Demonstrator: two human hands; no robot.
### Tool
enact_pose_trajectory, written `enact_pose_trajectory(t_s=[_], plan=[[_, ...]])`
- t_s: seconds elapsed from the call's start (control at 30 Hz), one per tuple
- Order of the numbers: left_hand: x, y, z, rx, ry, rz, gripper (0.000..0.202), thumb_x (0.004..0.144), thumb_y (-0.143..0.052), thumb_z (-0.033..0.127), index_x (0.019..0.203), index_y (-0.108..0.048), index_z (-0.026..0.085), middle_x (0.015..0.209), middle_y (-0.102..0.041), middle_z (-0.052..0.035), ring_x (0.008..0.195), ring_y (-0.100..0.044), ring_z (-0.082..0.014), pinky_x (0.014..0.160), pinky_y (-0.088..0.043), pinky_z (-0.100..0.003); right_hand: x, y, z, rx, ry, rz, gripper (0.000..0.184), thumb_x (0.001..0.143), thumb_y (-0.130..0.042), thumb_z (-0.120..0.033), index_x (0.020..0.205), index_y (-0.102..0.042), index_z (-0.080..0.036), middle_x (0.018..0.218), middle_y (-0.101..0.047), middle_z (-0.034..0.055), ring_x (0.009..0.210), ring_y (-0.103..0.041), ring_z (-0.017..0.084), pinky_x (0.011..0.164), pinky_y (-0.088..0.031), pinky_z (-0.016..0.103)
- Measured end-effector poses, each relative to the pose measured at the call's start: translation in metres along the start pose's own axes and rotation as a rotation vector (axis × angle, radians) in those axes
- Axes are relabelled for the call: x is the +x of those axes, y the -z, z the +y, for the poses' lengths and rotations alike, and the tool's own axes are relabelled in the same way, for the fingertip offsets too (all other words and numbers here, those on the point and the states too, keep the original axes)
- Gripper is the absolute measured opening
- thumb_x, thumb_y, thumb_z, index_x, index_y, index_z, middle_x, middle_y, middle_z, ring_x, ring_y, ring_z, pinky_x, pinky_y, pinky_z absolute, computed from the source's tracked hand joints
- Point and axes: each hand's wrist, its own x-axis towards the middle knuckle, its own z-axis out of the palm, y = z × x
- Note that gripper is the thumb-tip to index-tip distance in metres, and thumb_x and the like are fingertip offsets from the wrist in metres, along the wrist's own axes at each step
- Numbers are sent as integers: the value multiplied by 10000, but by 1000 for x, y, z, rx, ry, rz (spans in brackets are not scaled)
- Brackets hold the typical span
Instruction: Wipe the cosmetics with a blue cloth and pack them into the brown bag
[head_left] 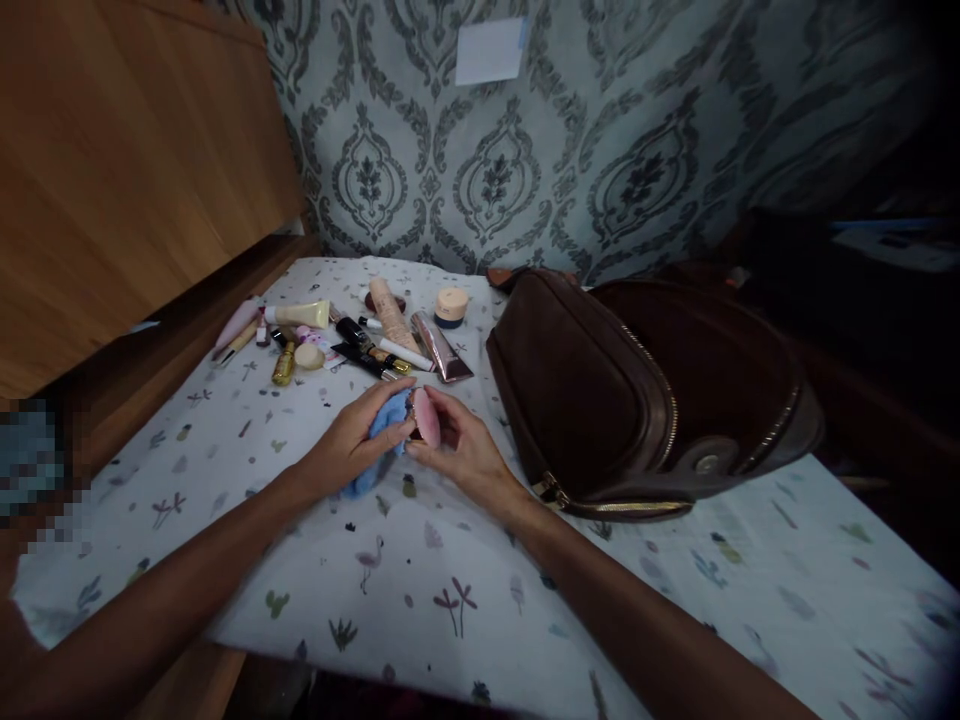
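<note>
My left hand is closed on a blue cloth, pressing it against a small pink oval object. My right hand pinches that pink object upright between thumb and fingers. Both hands rest low over a white sheet with small printed plants, just left of a brown zipped bag.
Several cosmetics lie scattered at the back left: a cream tube, a small round jar, a beige bottle, a gold vial. The brown bag lies open with gold zips. A wooden panel rises on the left; patterned wallpaper behind.
</note>
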Motion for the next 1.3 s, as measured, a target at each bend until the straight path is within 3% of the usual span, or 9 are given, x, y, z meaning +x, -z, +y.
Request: enact_pose_trajectory(t_s=[0.2,0.4,0.57,0.77,0.87,0.93,1.07,1.17,1.3], plan=[[-2,0,0,74,-29,-31,447,978,-452,482,1345,-485,228,1265,-564,-95,1194,-540,-241,1066,-424,-398,-2,0,3,-44,87,-108,748,683,-827,-339,1337,-490,-204,1371,-550,136,1249,-562,260,1052,-476,433],[-2,1,7,118,-6,71,319,1014,-343,433,1107,-551,209,1066,-610,-63,1015,-586,-202,939,-453,-349,-5,-1,1,-246,256,-185,725,690,-833,-255,1336,-505,-223,1338,-568,108,1250,-548,275,1074,-442,469],[2,4,1,88,69,115,276,990,-378,432,1067,-524,211,959,-642,-30,914,-593,-191,849,-462,-318,-8,-2,-5,-347,334,-269,692,781,-757,-219,1404,-459,-269,1380,-543,97,1293,-518,268,1108,-407,489],[3,3,-5,67,88,135,273,975,-393,433,1039,-536,210,941,-647,-19,896,-595,-190,845,-462,-313,-18,-10,-6,-469,342,-227,823,770,-776,-267,1478,-355,-270,1509,-357,136,1445,-330,287,1179,-330,508],[1,1,-2,113,93,149,254,970,-405,427,1034,-534,218,894,-643,-12,854,-599,-192,800,-465,-314,-24,-16,-5,-571,293,-203,905,729,-824,-355,1488,-338,-275,1550,-262,155,1465,-276,323,1162,-356,537],[0,0,0,141,82,156,243,969,-412,424,1033,-533,223,878,-644,-9,841,-601,-190,787,-464,-312,-26,-19,-6,-605,276,-169,881,733,-810,-315,1481,-347,-267,1548,-250,164,1451,-294,336,1138,-388,540],[-1,1,2,161,73,153,235,968,-425,422,1034,-535,224,877,-649,-5,826,-604,-181,802,-463,-312,-27,-21,-11,-583,319,-155,766,729,-688,-152,1436,-406,-237,1429,-416,148,1356,-417,300,1112,-420,491],[1,2,-1,135,93,135,254,972,-411,432,1034,-536,221,899,-649,-9,847,-603,-180,817,-467,-311,-26,-20,-15,-443,345,-162,622,741,-607,-129,1346,-497,-216,1273,-564,116,1195,-546,268,1043,-467,457],[2,2,-5,80,133,123,332,988,-368,495,1061,-536,218,875,-620,-4,833,-582,-177,783,-464,-303,-23,-18,-21,-149,128,-161,403,830,-590,-245,1231,-580,-208,974,-652,33,860,-628,193,835,-539,370]])
